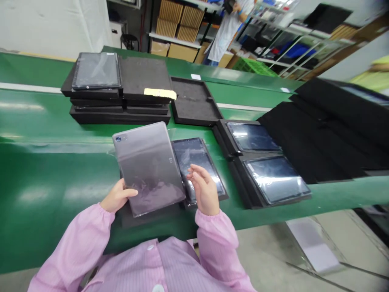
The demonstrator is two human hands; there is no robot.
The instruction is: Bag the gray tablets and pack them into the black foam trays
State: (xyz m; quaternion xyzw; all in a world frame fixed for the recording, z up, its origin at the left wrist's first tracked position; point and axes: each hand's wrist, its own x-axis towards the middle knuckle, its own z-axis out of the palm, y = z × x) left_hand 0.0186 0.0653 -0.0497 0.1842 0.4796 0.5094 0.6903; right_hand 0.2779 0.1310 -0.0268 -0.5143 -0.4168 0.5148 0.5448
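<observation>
A grey tablet (148, 168) in clear film is raised above the green bench, its back with the corner camera facing me. My left hand (119, 195) grips its lower left edge, thumb on the back. To the right of it, my right hand (204, 187) is lifted with fingers loosely curled and apart, nothing visible in them. Below that hand a second tablet (194, 156) lies screen up on a black foam tray, partly covered by the grey one. Whether the right fingertips touch its screen I cannot tell.
Black foam trays (146, 73) are stacked at the back left, with a filmed tablet (97, 71) and a yellow slip (160, 93) on top. An open foam tray (194, 101) lies beside them. Two tablets (276, 178) rest on foam at right, before a large black foam pile (328, 134). A person (226, 32) stands behind.
</observation>
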